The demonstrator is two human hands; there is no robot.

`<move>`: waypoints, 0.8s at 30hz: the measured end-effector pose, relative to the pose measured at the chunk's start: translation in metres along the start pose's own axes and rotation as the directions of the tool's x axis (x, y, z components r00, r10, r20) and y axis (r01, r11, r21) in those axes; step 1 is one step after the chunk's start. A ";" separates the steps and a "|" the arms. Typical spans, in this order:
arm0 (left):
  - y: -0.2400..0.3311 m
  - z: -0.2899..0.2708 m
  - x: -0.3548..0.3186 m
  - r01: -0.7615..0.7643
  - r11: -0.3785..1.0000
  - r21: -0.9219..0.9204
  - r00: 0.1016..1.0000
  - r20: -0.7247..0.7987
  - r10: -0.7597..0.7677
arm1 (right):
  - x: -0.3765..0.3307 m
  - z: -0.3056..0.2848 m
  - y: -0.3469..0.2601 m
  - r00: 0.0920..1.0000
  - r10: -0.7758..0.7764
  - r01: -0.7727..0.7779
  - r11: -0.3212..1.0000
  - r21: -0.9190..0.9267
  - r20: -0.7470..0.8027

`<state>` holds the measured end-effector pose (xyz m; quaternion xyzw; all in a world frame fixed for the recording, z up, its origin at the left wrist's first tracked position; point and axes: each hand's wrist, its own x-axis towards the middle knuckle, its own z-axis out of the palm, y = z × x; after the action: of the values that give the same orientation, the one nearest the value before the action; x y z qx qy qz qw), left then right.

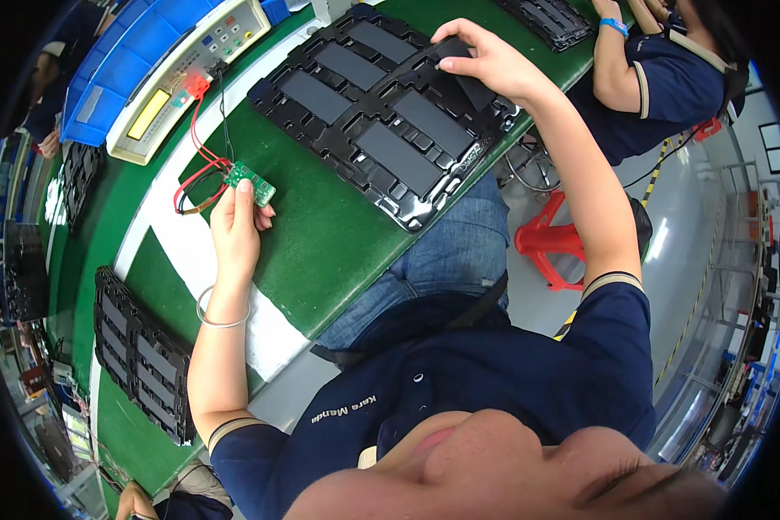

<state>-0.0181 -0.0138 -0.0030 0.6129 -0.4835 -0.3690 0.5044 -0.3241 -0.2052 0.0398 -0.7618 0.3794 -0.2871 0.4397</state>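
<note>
My left hand pinches a small green circuit board between thumb and fingers over the green bench. Red and black wires run from the board to a red connector on a cream instrument with a yellow display. My right hand is closed on the end of a flat black rectangular block at the right side of a black moulded tray. Several similar blocks lie in that tray. Part of the gripped block is hidden under my fingers.
Blue bins stand behind the instrument. Another loaded black tray lies at the left, and a further one at the far right. A co-worker sits at the right, near a red stool. The bench edge runs before me.
</note>
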 end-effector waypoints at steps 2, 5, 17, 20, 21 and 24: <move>0.000 0.000 0.000 0.008 1.000 0.024 1.000 -0.005 -0.008 | 0.003 0.001 0.005 0.999 -0.028 0.030 0.989 -0.147 0.015; 0.001 -0.001 -0.001 0.000 0.999 0.033 1.000 -0.006 0.000 | 0.009 0.003 0.015 0.986 -0.163 0.156 0.841 -0.517 0.033; 0.000 -0.001 -0.003 0.006 1.000 -0.006 1.000 -0.005 -0.006 | 0.005 0.008 0.026 0.986 -0.119 0.027 0.807 -0.590 -0.118; 0.002 0.000 -0.001 0.011 1.000 -0.006 1.000 -0.002 -0.011 | 0.002 0.014 0.031 0.972 -0.165 0.014 0.752 -0.659 -0.167; 0.002 0.000 -0.002 0.016 1.000 -0.004 1.000 -0.003 -0.017 | 0.002 0.014 0.031 0.975 -0.149 0.007 0.760 -0.650 -0.164; 0.001 -0.001 -0.002 0.016 1.000 0.000 1.000 -0.001 -0.016 | 0.001 0.012 0.027 0.983 -0.107 -0.019 0.755 -0.655 -0.152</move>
<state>-0.0182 -0.0113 -0.0024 0.6170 -0.4784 -0.3728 0.5014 -0.3227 -0.2096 0.0104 -0.8468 0.4758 -0.2143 0.1030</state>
